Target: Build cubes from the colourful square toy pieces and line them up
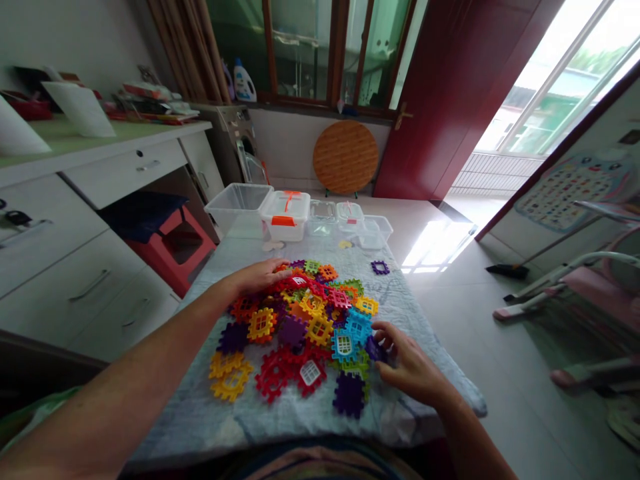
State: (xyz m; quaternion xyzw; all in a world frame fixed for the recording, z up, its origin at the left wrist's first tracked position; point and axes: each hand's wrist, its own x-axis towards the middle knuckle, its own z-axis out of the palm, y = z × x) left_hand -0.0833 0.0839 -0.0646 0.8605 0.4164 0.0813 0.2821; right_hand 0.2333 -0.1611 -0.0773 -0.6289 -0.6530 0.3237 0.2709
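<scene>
The tiles [293, 331] are plastic, the tablecloth [250, 423] matt

It's a lived-in home, no mistaking it, with a brown curtain [187, 47] hanging at the window [303, 50], a detergent-style bottle [244, 83] up on the sill [305, 110], a pink stool [174, 248] tucked by white drawers [55, 287], a round wooden tabletop [346, 157] leaning at the wall [287, 141], and bright toy tiles [319, 329] heaped across the cloth-covered bench [405, 300]!

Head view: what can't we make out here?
In the head view:
Block pile: lower blocks hidden beneath upper ones.
Left hand: palm side and grip, hidden by the hand itself.
Purple block: partly covered by fingers of the right hand.
Patterned hanging: print too small.
Pink chair: cut off by right edge.
</scene>
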